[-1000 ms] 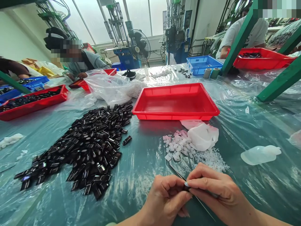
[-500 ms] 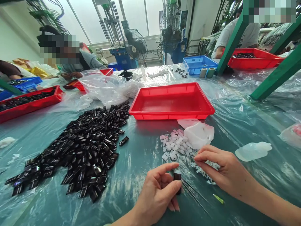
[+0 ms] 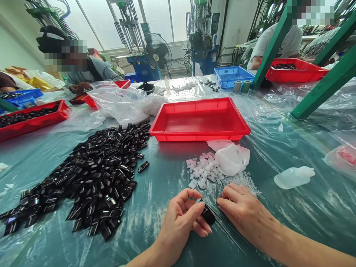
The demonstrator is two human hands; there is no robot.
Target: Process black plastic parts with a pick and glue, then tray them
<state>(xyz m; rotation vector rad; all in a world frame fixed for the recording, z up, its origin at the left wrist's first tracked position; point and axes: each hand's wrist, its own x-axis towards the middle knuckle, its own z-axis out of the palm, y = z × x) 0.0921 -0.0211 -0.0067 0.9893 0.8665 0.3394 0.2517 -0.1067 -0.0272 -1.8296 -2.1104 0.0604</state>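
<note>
Lowered beside the tweezers (image 3: 231, 233), right hand (image 3: 244, 211) is being held apart from left hand (image 3: 178, 220), black piece (image 3: 208, 215) being pinched up for a closer look.

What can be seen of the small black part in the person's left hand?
The small black part is a glossy, dark, roughly rectangular block that looks like plastic, with a bright glint near one end. It sits tilted in the left hand, pinched between thumb and fingers above the teal plastic sheet. Its finer details cannot be made out.
</note>
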